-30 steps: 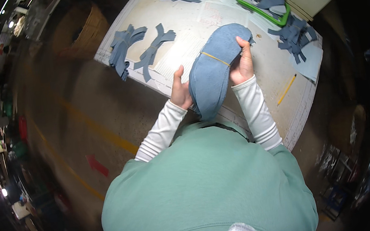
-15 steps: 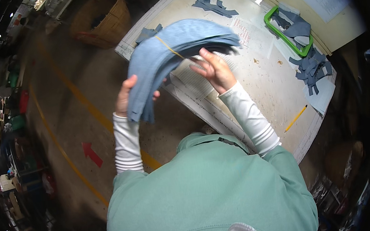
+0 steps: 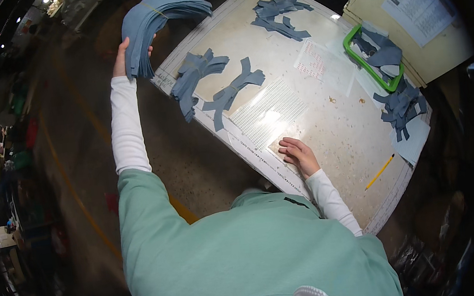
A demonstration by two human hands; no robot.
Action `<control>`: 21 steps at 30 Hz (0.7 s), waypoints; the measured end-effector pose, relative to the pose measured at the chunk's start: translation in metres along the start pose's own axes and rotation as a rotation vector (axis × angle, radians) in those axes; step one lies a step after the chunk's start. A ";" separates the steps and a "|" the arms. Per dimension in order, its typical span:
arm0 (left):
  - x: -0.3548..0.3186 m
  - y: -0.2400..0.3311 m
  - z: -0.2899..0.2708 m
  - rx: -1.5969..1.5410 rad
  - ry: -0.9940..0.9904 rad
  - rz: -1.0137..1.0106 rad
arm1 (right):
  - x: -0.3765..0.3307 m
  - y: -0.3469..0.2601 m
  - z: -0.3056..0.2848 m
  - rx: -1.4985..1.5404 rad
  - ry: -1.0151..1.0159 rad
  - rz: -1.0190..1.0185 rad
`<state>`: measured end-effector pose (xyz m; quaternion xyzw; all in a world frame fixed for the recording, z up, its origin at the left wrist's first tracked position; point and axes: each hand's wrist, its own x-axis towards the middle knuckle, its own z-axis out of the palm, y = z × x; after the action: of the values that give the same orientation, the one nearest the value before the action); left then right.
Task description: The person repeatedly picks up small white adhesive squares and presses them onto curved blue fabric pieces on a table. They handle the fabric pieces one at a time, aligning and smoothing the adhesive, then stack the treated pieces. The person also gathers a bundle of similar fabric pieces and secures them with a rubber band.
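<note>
My left hand [image 3: 120, 60] is stretched far out to the left, off the table, gripping a thick curved stack of blue fabric pieces [image 3: 157, 21] bound with a yellow band. The stack arches in the air over the floor beside the table's far left corner. My right hand [image 3: 298, 153] rests flat on the white cutting table [image 3: 330, 136] near its front edge, fingers spread on a small tan patch, holding nothing.
Blue cut fabric shapes lie on the table at the left [image 3: 205, 81], at the back [image 3: 278, 11] and at the right edge [image 3: 400, 105]. A green tray [image 3: 365, 61] holds more pieces. A yellow pencil [image 3: 379, 172] lies near the front right. A cream board with a printed sheet [image 3: 414, 2] stands behind.
The fabric stack went from both hands on the table to my left hand alone, swung far out to the left. My right hand let go and came down onto the table.
</note>
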<state>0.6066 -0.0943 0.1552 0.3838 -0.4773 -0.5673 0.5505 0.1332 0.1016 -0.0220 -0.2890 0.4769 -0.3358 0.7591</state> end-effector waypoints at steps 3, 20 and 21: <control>0.004 -0.056 -0.050 -0.092 0.041 -0.155 | 0.000 0.003 -0.005 0.050 -0.003 -0.023; -0.049 -0.126 0.001 1.352 0.768 0.384 | 0.006 0.000 -0.011 0.112 -0.042 -0.020; -0.054 -0.141 0.032 1.185 0.704 0.445 | 0.005 0.001 -0.010 0.113 -0.035 -0.024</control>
<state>0.5452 -0.0459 0.0226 0.6714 -0.5658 0.0693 0.4736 0.1256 0.0965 -0.0292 -0.2573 0.4403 -0.3661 0.7784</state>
